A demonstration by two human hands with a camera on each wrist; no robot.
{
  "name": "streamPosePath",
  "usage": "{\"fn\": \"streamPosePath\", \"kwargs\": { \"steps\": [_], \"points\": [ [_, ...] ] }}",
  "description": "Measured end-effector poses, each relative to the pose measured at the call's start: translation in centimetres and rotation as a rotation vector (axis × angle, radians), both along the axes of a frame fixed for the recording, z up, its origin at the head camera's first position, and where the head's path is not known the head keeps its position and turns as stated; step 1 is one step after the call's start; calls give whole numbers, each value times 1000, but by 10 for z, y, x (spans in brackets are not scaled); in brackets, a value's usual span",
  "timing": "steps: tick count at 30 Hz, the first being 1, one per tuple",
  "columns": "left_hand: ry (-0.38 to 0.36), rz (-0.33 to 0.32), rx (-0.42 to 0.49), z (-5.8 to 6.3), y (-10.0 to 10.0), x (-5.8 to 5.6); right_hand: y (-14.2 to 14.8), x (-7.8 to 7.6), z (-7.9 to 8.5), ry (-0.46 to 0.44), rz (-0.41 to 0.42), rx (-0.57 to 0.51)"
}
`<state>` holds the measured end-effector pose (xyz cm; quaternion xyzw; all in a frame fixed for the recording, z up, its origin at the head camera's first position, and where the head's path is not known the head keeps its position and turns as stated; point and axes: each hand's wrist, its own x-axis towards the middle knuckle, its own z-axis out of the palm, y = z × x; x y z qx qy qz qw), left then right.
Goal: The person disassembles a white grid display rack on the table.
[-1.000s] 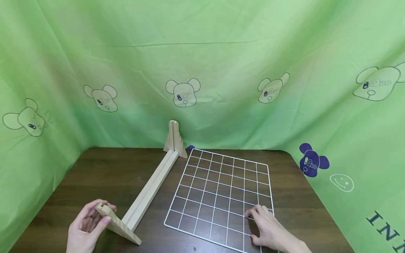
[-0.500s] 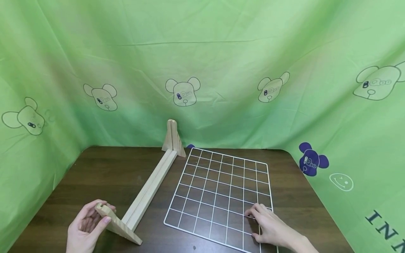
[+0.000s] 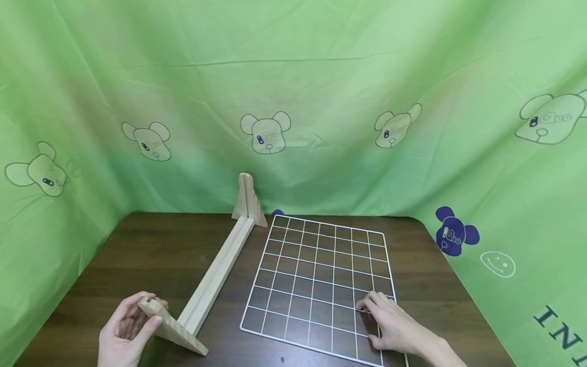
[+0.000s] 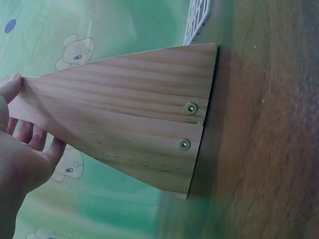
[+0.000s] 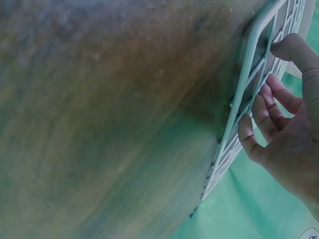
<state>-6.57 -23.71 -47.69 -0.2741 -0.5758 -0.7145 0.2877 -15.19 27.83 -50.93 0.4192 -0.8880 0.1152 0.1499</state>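
Observation:
On the left stands a pale wooden frame with a long grooved rail (image 3: 220,275) between two tapered end pieces. My left hand (image 3: 120,331) grips the narrow top of the near end piece (image 3: 173,327), thumb on one side and fingers on the other. The left wrist view shows that board's outer face (image 4: 124,109) with two bolts (image 4: 191,108). The far end piece (image 3: 249,201) stands upright at the back. To the right lies a white wire grid panel (image 3: 259,269). My right hand (image 3: 390,323) holds it near its right edge, fingers and thumb at the wires (image 5: 243,74).
Everything rests on a dark brown wooden table (image 3: 151,250). A green cloth (image 3: 321,168) printed with bear heads hangs behind the table and along both sides. The grid's far left corner lies close to the far end piece.
The far end of the wooden frame has swung slightly left. The grid panel has turned a little, its far edge going left and its near edge right. The left hand stays at the near end piece.

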Motion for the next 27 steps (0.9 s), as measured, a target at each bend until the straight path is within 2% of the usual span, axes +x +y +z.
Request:
{"fn": "streamPosePath", "kwargs": {
  "steps": [11,27],
  "points": [
    [-31,87,-31,1,6,3,5,-7,1,-11,31,11],
    [-44,154,-16,3,19,5,6,-17,4,54,71,25]
  ]
}}
